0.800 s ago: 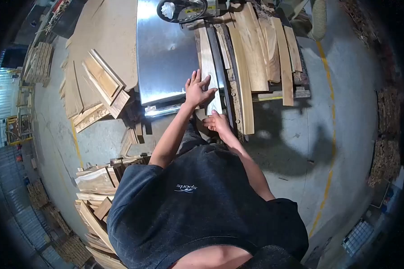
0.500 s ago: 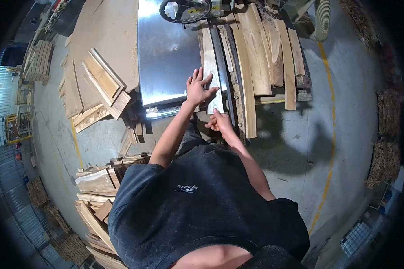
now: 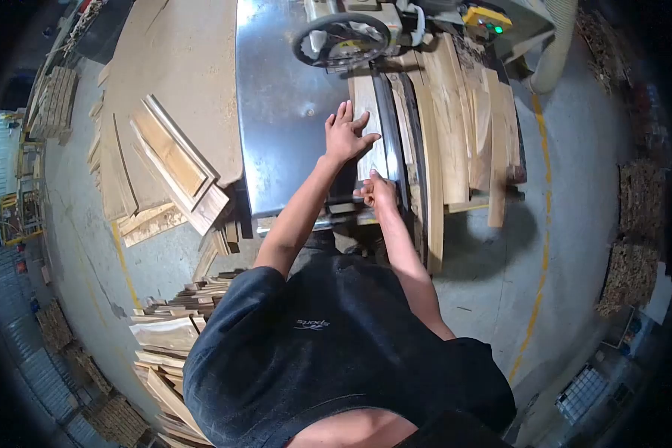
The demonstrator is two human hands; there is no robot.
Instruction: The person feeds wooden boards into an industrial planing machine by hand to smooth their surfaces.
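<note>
A pale wooden board lies lengthwise beside a dark rail on the machine's metal table. My left hand is spread with its palm down, its thumb and fingers reaching over the board's left edge. At the board's near end is my right hand, thumb up against the end and fingers curled beneath. The board's far end runs under the machine head with a black handwheel.
Several long boards lie on the right of the rail. Stacked strips rest on a brown panel at left. More wood is piled beside me at lower left. A ribbed hose hangs at upper right.
The view has shifted, showing more of the machine head and handwheel. Both hands and the board sit slightly farther forward relative to the metal table's near edge.
</note>
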